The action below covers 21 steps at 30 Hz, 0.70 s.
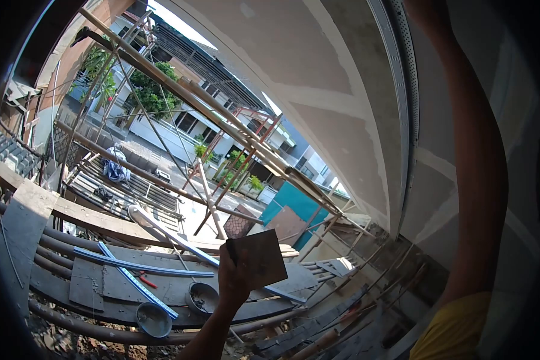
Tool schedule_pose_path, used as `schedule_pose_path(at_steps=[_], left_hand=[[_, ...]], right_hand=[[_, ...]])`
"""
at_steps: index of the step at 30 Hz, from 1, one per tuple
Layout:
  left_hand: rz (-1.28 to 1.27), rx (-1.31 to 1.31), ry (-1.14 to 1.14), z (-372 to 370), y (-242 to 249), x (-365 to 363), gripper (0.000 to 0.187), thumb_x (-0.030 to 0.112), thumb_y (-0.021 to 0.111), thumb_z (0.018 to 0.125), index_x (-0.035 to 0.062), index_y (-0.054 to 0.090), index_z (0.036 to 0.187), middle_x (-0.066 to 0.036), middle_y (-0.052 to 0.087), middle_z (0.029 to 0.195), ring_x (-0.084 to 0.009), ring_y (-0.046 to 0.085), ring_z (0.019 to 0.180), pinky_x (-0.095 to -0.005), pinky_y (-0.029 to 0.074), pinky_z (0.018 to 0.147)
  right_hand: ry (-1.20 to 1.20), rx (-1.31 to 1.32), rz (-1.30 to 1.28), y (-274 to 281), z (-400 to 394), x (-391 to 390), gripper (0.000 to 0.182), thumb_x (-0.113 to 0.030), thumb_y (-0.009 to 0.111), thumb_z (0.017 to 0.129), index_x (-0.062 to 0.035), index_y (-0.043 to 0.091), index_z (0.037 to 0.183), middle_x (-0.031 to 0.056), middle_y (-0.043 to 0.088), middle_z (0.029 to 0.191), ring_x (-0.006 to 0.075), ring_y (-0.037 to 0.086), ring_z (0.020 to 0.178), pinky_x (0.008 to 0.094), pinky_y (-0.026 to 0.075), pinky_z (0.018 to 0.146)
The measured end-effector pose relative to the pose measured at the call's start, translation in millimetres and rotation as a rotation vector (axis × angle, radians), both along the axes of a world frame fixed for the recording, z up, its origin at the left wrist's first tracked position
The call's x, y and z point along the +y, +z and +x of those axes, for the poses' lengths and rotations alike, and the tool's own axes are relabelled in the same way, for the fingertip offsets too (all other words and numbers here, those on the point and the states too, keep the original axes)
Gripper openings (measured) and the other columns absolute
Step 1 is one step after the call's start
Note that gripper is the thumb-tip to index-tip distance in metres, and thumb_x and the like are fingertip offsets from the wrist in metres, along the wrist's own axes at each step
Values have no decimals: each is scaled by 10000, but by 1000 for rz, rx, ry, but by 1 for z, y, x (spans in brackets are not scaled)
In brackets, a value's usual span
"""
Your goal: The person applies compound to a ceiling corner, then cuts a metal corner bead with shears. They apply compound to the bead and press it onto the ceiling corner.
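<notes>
Bamboo scaffolding [180, 96] outside a plastered soffit [318, 72], plank deck [132, 288] beneath us, street and houses below. Our left hand [234, 282] grips a square plaster hawk [261, 258], held tilted at chest level, its board looking nearly bare. Our right arm [480, 180] reaches up along the wall by the metal corner bead [402, 90]; its hand is out of view, so we cannot tell its hold. Two round pans [177, 309] sit on the deck beside blue strips [135, 279]. We judge this as plastering overhead; reloading the hawk seems due.
</notes>
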<state>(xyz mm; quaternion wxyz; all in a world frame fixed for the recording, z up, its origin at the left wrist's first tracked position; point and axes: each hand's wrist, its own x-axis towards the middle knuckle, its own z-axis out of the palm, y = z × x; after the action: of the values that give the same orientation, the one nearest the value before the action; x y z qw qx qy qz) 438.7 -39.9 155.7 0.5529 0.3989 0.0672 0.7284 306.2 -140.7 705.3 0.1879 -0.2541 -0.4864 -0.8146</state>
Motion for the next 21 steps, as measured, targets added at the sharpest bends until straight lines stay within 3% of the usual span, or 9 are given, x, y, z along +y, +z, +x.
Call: schedule_pose_path(at_steps=[4,6,10,12,21], left_hand=[[6,3,-10,-6,1,0,383,274,529,984,-38,444,1189,-183,579,1031,-259,582,924,-373,472,814],[12,3,-23,-9,1,0,388,276,533,981,-40,445,1189,-188,580,1032,-271,583,927,-375,470,821],[6,1,-18,-7,0,1,396,274,537,978,-42,443,1198,-201,581,1050,-291,581,942,-386,463,837],[-2,2,-5,-6,-2,0,397,272,535,978,-43,441,1201,-205,581,1059,-292,579,952,-388,460,844],[38,5,-68,-9,-1,-5,410,260,520,985,-52,414,1228,-206,568,1057,-288,565,962,-388,448,863]], right_hand=[[32,-46,26,-2,-6,13,313,-53,570,782,71,591,1068,303,645,955,451,633,907,502,510,827],[-77,7,131,-4,-9,19,269,-50,550,804,77,585,1039,292,650,918,441,645,883,494,529,787],[-47,48,73,-17,-10,34,208,-56,534,843,68,593,999,278,654,880,410,663,860,480,544,743],[-238,60,153,-21,-9,47,165,-56,528,871,57,597,969,260,657,855,379,677,830,471,551,713],[-197,-10,186,-14,8,83,170,-44,549,859,57,596,988,225,655,810,359,668,758,469,534,670]])
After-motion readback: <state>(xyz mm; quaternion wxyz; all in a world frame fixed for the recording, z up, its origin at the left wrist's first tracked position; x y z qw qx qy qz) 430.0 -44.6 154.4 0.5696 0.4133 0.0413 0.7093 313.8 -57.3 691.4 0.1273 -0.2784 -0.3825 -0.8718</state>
